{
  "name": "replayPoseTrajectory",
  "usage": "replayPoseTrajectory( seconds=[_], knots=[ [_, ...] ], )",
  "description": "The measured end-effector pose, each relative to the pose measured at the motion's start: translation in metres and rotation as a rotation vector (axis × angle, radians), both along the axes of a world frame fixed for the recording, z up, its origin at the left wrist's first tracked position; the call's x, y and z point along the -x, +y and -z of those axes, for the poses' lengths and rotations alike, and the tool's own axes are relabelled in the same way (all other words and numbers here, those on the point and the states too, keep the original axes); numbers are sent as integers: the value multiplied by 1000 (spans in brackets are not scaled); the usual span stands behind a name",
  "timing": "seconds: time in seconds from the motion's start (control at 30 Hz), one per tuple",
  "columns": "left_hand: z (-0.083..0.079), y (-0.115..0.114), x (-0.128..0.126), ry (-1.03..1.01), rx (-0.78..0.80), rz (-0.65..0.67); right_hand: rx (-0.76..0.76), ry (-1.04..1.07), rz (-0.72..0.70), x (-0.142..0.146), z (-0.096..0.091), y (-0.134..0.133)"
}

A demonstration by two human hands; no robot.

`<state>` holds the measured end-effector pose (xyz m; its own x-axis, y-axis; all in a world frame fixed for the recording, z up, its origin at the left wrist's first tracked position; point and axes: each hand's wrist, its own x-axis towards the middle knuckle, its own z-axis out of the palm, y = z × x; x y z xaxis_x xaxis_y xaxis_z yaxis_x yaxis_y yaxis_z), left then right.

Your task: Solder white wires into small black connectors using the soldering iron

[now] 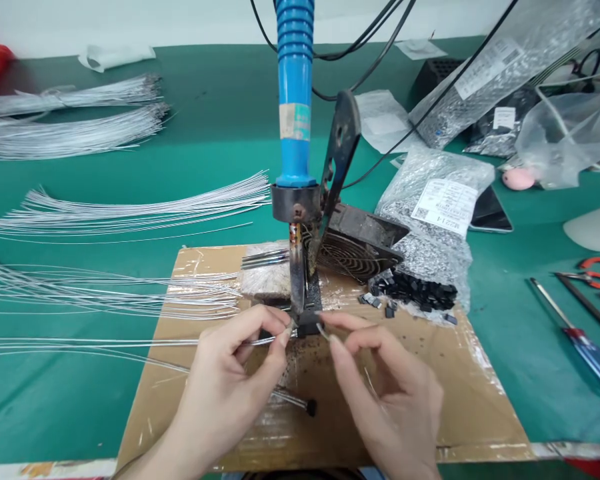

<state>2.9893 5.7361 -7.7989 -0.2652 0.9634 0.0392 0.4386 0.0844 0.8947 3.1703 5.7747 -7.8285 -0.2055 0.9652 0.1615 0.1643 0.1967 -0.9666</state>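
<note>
Wires [180,342] pinched in left hand [235,373], one thin strand [324,331] pinched in right hand [393,383], near one blue soldering iron [295,157].

Saw a green counter [205,147] with a sheet of cardboard [460,400] lying flat at its front middle. Counted three bundles of thin pale wire [130,213] stretched out along the left side, two toward the back and one nearer. Noticed loose wires [55,293] in front of those, running from the counter across to the cardboard. Found a clear bag [405,193] to the right, resting partly on the cardboard, with a phone [493,213] just beside it. Spotted a screwdriver [575,337] and red-handled pliers [597,270] at the far right.
</note>
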Motion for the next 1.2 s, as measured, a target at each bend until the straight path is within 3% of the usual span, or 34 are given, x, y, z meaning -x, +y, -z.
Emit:
replayPoseTrajectory(
  seconds=[0.17,0.23,0.33,0.5,0.67,0.8,0.9,1.03,1.2],
  knots=[
    [11,-20,-4,36,30,67,-365,-505,263,-44,16,28],
    [18,-30,-8,96,51,145,-412,-593,202,-56,22,34],
    [31,-44,-15,257,-21,235,-441,-544,154,-63,28,31],
    [45,-60,-18,311,-98,164,-234,-358,220,-62,35,14],
    [45,-69,-1,390,-173,96,-82,-228,300,-61,35,9],
    [36,-68,46,829,-294,22,24,-152,370,-62,36,8],
    [32,-63,84,1108,-248,64,50,-134,375,-63,37,8],
    [33,-53,109,1100,-185,136,34,-149,352,-64,39,8],
    [37,-42,108,1047,-168,233,35,-146,340,-66,43,8]
  ],
)
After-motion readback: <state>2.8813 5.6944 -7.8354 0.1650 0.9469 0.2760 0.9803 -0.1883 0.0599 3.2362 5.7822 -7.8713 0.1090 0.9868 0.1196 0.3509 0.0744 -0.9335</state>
